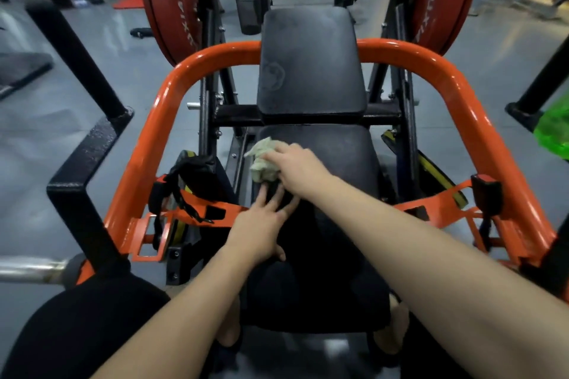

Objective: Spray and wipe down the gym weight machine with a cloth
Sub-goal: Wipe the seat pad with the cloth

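The left hand [261, 224] lies flat, fingers straight and spread, near the seat pad's [338, 157] left edge. Just beyond its fingertips, the cloth [261, 163] sits wadded at that same edge, bunched under the right hand's [297, 171] curled fingers. Soft and light, it probably suits a loose top grip; crumpled, it shows no clear long axis.

Crumpled pale-green cloth [261, 164] lies on the machine's black seat pad [345, 157].
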A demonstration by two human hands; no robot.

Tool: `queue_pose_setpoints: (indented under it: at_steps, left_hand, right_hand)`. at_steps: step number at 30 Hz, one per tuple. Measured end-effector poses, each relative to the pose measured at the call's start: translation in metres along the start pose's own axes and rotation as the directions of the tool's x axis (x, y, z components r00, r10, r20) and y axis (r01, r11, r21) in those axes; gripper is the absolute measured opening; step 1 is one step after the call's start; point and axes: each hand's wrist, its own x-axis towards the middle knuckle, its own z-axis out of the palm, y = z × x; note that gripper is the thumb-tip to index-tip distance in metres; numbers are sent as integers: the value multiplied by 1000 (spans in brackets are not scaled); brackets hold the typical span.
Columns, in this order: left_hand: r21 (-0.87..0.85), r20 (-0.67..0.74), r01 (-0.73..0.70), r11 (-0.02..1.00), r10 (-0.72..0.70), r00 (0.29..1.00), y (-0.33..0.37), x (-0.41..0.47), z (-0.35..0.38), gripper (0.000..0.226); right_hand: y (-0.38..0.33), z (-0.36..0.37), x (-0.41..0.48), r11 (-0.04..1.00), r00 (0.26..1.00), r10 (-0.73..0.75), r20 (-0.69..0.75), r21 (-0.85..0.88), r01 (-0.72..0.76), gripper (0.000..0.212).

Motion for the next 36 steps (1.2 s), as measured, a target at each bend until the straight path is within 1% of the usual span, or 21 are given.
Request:
queue_pose_setpoints:
  at_steps: [2, 3, 5, 7, 8, 10, 13, 15, 19, 22, 24, 27, 29, 32, 33, 36]
  left_hand:
    - [-2, -4, -3, 1000, 3, 1000, -3, -1, -1, 118]
    - [4, -4, -9, 1000, 9, 1000, -5, -2, 0, 113]
    - [6, -6, -25, 1000, 25, 1000, -6, -1, 3, 111]
    - [6, 3, -33, 999, 33, 999, -5, 0, 3, 119]
    - [8, 8, -31, 999, 31, 999, -4, 0, 3, 124]
    - [10, 14, -21, 1000, 21, 1000, -2, 0, 2, 129]
    - [21, 2, -21, 1000, 21, 1000, 1, -3, 0, 129]
    - [26, 3, -22, 999, 22, 1000, 2, -3, 0, 130]
    - [29, 7, -21, 999, 20, 1000, 5, -2, -1, 129]
    - [26, 10, -26, 999, 26, 1000, 6, -3, -2, 127]
    - [29, 11, -23, 999, 22, 1000, 6, -3, -3, 127]
    - [32, 13, -22, 999, 21, 1000, 6, -3, -2, 128]
    - [36, 15, -20, 999, 19, 1000, 6, -3, -2, 128]
    - [37, 17, -21, 999, 20, 1000, 7, -2, -2, 128]
    - [35, 16, -21, 999, 20, 1000, 7, -2, -2, 128]
    - [32, 1, -25, 999, 25, 1000, 5, -3, 0, 129]
  right_hand:
    - [-25, 8, 14, 994, 993, -103, 51, -28, 104, 52]
    - [-32, 11, 19, 992, 990, -121, 67, -35, 124, 50]
    - [-35, 11, 27, 993, 993, -106, 51, -48, 108, 44]
    - [-26, 6, 32, 995, 998, -64, -14, -84, 62, 47]
    - [-18, 2, 34, 995, 998, -28, -54, -96, 22, 48]
    - [5, -10, 33, 992, 987, 92, -129, -72, -102, 46]
    - [44, -26, 19, 949, 932, 303, -200, -22, -313, 42]
    - [64, -34, 6, 908, 889, 407, -211, -15, -419, 41]
    - [93, -47, -24, 833, 821, 535, -200, -39, -552, 38]
    - [113, -52, -47, 779, 776, 597, -202, -85, -621, 44]
    - [123, -53, -56, 753, 747, 643, -169, -40, -657, 44]
    - [120, -54, -55, 760, 752, 649, -117, 74, -645, 37]
    - [109, -56, -49, 795, 787, 606, -112, 86, -600, 35]
    - [82, -61, -36, 851, 844, 524, -119, 121, -511, 13]
    - [73, -62, -29, 857, 851, 513, -114, 132, -499, 11]
    - [48, -54, -1, 865, 865, 493, -91, 162, -475, 28]
